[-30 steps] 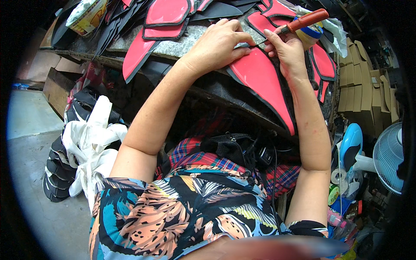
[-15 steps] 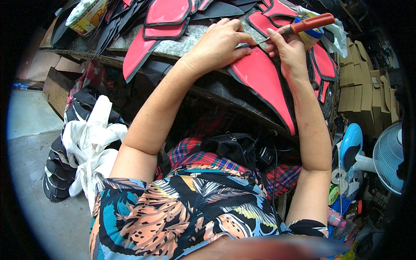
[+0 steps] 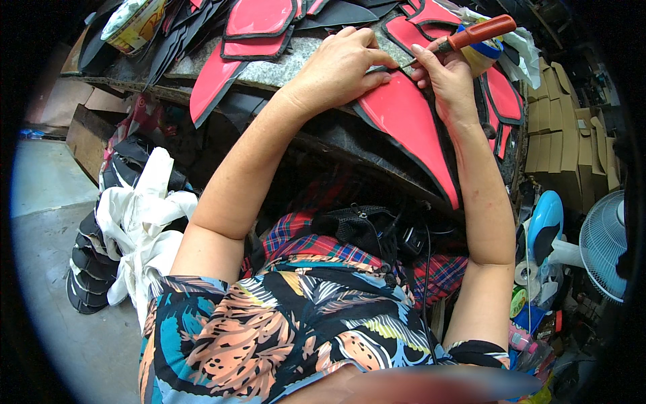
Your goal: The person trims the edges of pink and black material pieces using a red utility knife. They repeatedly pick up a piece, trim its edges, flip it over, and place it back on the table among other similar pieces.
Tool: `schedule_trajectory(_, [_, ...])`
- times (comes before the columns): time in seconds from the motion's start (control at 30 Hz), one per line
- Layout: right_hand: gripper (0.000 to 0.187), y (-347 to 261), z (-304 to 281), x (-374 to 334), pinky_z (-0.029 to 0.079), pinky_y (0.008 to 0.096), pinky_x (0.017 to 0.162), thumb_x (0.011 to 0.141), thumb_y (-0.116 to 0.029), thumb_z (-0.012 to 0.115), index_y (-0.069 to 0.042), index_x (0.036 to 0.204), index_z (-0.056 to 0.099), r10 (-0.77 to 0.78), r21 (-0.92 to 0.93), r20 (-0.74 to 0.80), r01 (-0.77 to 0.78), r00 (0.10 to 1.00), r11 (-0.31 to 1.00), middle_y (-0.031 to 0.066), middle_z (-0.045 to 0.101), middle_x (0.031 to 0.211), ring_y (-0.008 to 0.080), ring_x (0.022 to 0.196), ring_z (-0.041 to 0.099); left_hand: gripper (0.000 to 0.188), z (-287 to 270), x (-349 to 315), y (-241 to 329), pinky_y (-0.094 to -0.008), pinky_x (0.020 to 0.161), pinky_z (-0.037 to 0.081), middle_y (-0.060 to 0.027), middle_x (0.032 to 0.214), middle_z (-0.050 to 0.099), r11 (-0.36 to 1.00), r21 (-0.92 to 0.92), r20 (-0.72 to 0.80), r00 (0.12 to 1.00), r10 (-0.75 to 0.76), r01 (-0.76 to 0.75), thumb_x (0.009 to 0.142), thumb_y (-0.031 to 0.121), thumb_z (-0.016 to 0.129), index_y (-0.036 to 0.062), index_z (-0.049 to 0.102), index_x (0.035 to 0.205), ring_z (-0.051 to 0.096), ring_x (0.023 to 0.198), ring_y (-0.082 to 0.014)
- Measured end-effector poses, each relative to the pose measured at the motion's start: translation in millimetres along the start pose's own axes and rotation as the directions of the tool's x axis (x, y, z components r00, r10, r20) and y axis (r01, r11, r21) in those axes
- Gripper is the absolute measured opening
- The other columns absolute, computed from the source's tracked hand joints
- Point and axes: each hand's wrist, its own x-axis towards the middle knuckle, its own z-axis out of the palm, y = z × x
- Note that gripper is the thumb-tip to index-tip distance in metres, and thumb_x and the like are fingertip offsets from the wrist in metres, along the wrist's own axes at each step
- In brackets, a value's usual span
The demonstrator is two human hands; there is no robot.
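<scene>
While the left hand [image 3: 343, 71] pinches the red, black-edged piece [image 3: 407, 128] by its upper end, the right hand [image 3: 449, 84] grasps a red-handled tool [image 3: 481, 31], the thin tip pointing at that same end. From where I stand, the piece's long point droops over the front edge of the bench [image 3: 269, 75]. More red parts [image 3: 503, 97] lie near the right edge; a tub [image 3: 134, 39] stands toward the left end.

Glossy pink, black-edged panel [image 3: 406, 120], tip beyond the bench [image 3: 264, 77]; slanted red-handled tool [image 3: 481, 32] at the panel's far end.
</scene>
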Motion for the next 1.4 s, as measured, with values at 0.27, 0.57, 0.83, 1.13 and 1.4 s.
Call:
schedule_trajectory(0.27, [0.020, 0.4, 1.6, -0.2, 0.048, 0.0191, 0.051, 0.093, -0.019, 0.074, -0.008, 0.088, 0.059, -0.014, -0.025, -0.005, 0.014, 1.000, 1.000, 0.0019, 0.064, 0.074, 0.0075, 0.059, 0.062, 0.031, -0.1, 0.4, 0.2, -0.0408, 0.094, 0.048, -0.0126, 0.107, 0.063, 1.000, -0.001, 0.007, 1.000, -0.001, 0.001, 0.087, 0.029, 0.074, 0.0167, 0.076, 0.115, 0.059, 0.106, -0.0308])
schedule_trajectory(0.57, [0.021, 2.4, 1.6, -0.4, 0.046, 0.0183, 0.050, 0.093, -0.018, 0.075, -0.009, 0.095, 0.056, -0.027, -0.132, 0.030, 0.030, 0.999, 0.991, 0.0008, 0.065, 0.079, 0.0067, 0.059, 0.062, 0.030, 1.3, -0.4, -0.6, -0.0412, 0.094, 0.048, -0.0129, 0.108, 0.063, 1.000, 0.013, 0.004, 1.000, 0.021, -0.021, 0.087, 0.029, 0.073, 0.0154, 0.076, 0.113, 0.059, 0.106, -0.0312])
schedule_trajectory(0.83, [0.017, 5.0, 0.5, 1.9, 0.047, 0.0188, 0.051, 0.095, -0.016, 0.071, -0.008, 0.091, 0.056, -0.052, -0.199, 0.073, 0.065, 0.996, 0.978, -0.0006, 0.061, 0.074, 0.0053, 0.059, 0.060, 0.032, 3.8, -1.2, -0.4, -0.0416, 0.094, 0.048, -0.0106, 0.107, 0.062, 0.999, 0.040, -0.050, 0.999, -0.005, 0.007, 0.086, 0.031, 0.074, 0.0147, 0.074, 0.113, 0.058, 0.106, -0.0305])
schedule_trajectory(1.13, [0.015, 12.4, 3.0, 4.7, 0.044, 0.0191, 0.052, 0.096, -0.015, 0.068, -0.008, 0.090, 0.056, -0.340, -0.495, 0.143, 0.364, 0.930, 0.789, -0.0025, 0.058, 0.069, 0.0046, 0.060, 0.058, 0.025, 2.0, 0.6, -1.2, -0.0418, 0.090, 0.049, -0.0079, 0.104, 0.063, 0.997, 0.040, -0.059, 0.996, 0.062, -0.060, 0.085, 0.030, 0.074, 0.0139, 0.075, 0.105, 0.059, 0.103, -0.0288])
schedule_trajectory(1.4, [0.017, 4.8, -3.0, 4.6, 0.043, 0.0178, 0.051, 0.095, -0.020, 0.072, -0.013, 0.095, 0.057, 0.023, 0.052, 0.039, -0.025, 0.999, 0.998, -0.0011, 0.065, 0.079, 0.0053, 0.061, 0.061, 0.023, 2.7, -0.3, -1.3, -0.0410, 0.087, 0.050, -0.0062, 0.101, 0.065, 0.997, 0.040, -0.077, 0.995, 0.065, -0.062, 0.085, 0.029, 0.074, 0.0142, 0.077, 0.102, 0.060, 0.100, -0.0269])
